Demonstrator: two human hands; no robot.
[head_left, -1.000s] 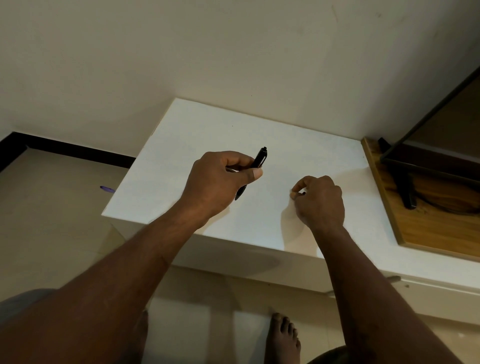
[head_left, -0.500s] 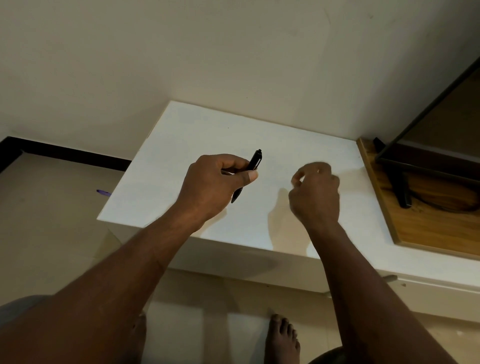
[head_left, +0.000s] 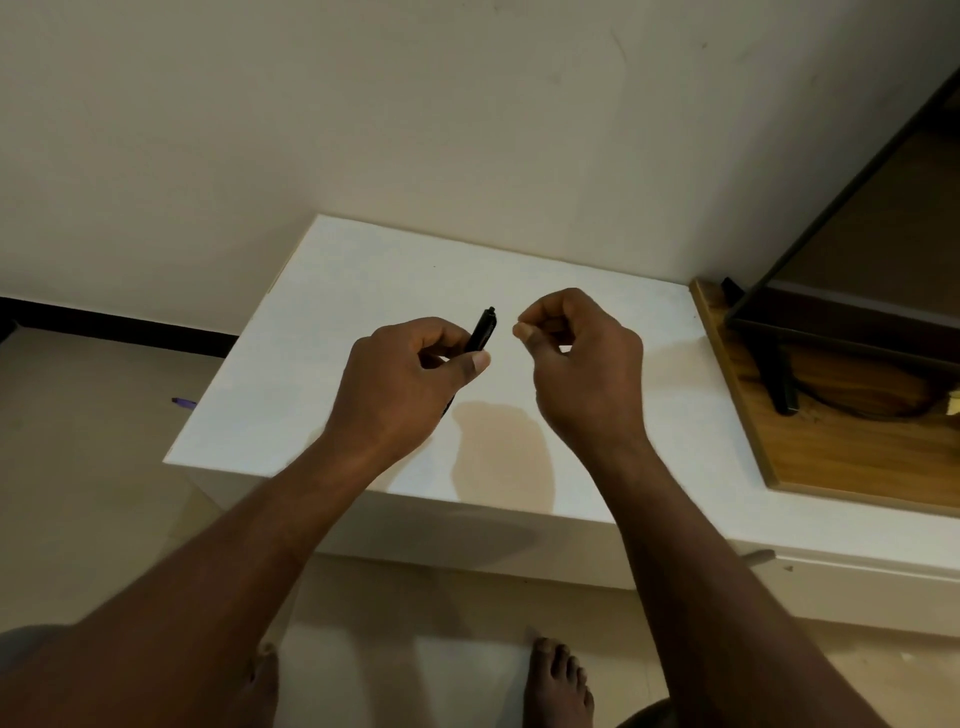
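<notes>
My left hand (head_left: 410, 387) grips a black pen (head_left: 482, 332) above the white table top (head_left: 322, 332). The pen's upper end sticks out past my thumb and points up and to the right; its lower part is hidden behind the hand. My right hand (head_left: 576, 364) hovers just right of the pen's end with its fingers curled. Its thumb tip meets the forefinger in a pinch, and I see nothing between them. A narrow gap separates the two hands.
A wooden board (head_left: 831, 447) lies on the table at the right, with a dark frame (head_left: 810, 312) and a black cable on it. The wall stands close behind. A small purple object (head_left: 183, 401) lies on the floor left of the table. My bare feet are below.
My right hand has lifted off the table top and moved left towards the pen's end. My left hand has held the pen nearly still.
</notes>
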